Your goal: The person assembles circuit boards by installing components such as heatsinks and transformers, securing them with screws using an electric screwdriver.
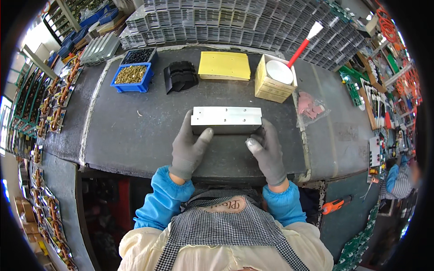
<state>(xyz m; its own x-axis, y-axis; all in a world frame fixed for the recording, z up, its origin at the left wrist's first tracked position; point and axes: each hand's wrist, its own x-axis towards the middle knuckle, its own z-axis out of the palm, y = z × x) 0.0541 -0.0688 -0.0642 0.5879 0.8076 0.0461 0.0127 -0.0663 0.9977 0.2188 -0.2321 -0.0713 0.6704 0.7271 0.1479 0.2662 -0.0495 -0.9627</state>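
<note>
metal block (226, 119): flat on the dark mat (135, 135), steady there
left hand (189, 147): gripping its left end
right hand (266, 149): gripping its right end

Both forearms, in blue sleeve cuffs, rise from the lower edge toward twelve o'clock, with grey gloves on both hands. The left hand (189, 147) sits at about eleven o'clock from the chest, fingers curled forward and thumb angled toward one o'clock. The right hand (267, 151) mirrors it at one o'clock, fingers curled, thumb pointing toward ten o'clock.
</note>
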